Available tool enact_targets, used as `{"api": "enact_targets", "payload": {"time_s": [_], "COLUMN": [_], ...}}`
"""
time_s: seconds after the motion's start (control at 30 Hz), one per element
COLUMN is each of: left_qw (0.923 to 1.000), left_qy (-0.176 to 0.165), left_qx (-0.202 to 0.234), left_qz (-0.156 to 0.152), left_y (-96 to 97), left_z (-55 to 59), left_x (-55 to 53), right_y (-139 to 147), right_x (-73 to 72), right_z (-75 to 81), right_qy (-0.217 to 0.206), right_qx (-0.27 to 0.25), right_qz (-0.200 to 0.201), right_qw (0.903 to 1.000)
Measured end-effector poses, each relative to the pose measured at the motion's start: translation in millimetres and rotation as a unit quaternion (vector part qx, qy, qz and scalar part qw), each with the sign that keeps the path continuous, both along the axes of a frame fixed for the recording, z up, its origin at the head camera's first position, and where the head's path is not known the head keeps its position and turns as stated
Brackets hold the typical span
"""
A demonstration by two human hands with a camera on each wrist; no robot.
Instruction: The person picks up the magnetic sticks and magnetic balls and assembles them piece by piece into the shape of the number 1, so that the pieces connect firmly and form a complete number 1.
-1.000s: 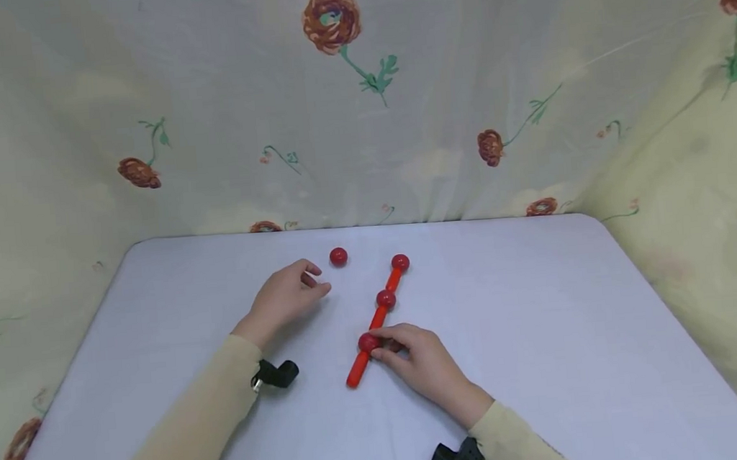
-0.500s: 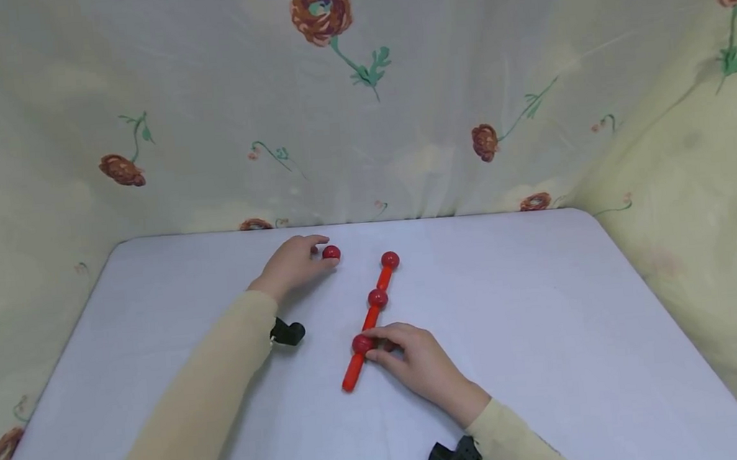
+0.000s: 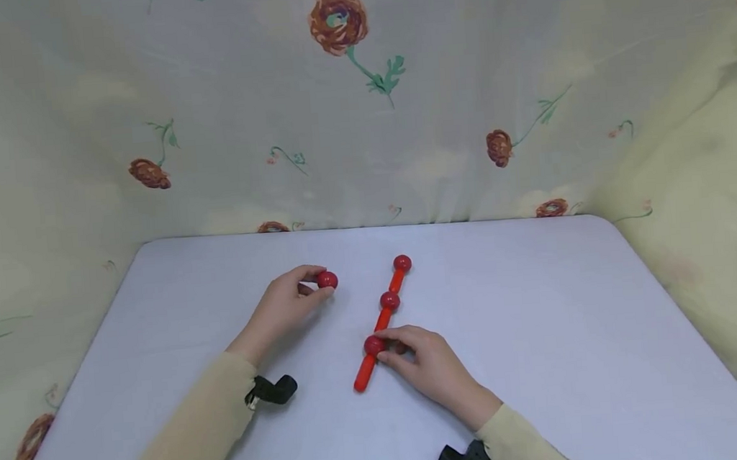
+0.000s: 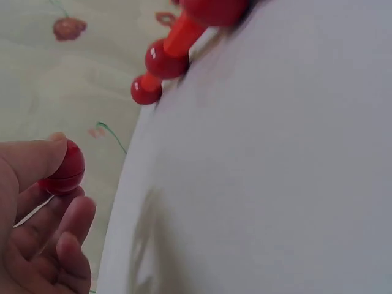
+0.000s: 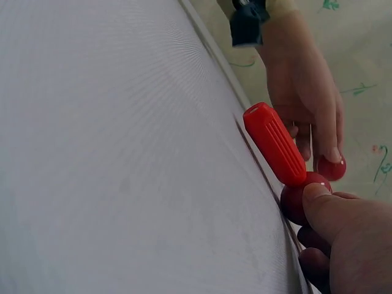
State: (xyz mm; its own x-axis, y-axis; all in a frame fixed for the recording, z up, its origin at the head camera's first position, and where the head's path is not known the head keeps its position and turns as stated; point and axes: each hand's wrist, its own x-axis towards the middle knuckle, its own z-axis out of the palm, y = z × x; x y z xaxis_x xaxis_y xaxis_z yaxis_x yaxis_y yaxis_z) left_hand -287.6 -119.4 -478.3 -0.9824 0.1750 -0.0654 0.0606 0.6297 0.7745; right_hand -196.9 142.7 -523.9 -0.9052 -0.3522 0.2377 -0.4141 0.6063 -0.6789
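My left hand pinches a loose red ball between thumb and fingers, above the table left of a joined red chain. That ball shows a thin seam line in the left wrist view. The chain is made of red balls linked by orange-red rods and runs slantwise across the table. My right hand grips the chain's nearest ball. From this ball a ridged rod sticks out toward me, its near end bare. Farther along are the middle ball and the far end ball.
The white table extends around both hands, its far edge near a flowered cloth that hangs at the back and sides. Each wrist wears a black camera mount.
My left hand has reached to the loose ball at the back, taken it between thumb and fingers, and drawn it back toward me. The right hand keeps its grip on the chain.
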Motion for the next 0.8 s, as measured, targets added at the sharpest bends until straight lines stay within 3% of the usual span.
{"api": "enact_targets", "payload": {"time_s": [0.17,0.3,0.6,0.8], "left_qw": [0.9969,0.9918,0.9862,0.9798], "left_qy": [-0.018,-0.035,-0.053,-0.063], "left_qx": [0.076,0.122,0.149,0.186], "left_qz": [0.011,0.016,0.048,0.037], "left_y": [-13.5,-23.5,-32.9,-29.9], "left_z": [-4.2,-8.4,-16.4,-21.4], "left_x": [40.3,62.1,95.5,112.6], "right_y": [3,3,2,2], "right_x": [2.0,1.2,-2.4,-2.6], "right_z": [0.5,0.2,-5.1,-5.8], "right_qy": [0.009,0.030,0.054,0.045], "right_qx": [0.002,-0.002,-0.002,-0.004], "right_qz": [0.004,0.010,0.020,0.013], "right_qw": [0.9999,0.9995,0.9984,0.9989]}}
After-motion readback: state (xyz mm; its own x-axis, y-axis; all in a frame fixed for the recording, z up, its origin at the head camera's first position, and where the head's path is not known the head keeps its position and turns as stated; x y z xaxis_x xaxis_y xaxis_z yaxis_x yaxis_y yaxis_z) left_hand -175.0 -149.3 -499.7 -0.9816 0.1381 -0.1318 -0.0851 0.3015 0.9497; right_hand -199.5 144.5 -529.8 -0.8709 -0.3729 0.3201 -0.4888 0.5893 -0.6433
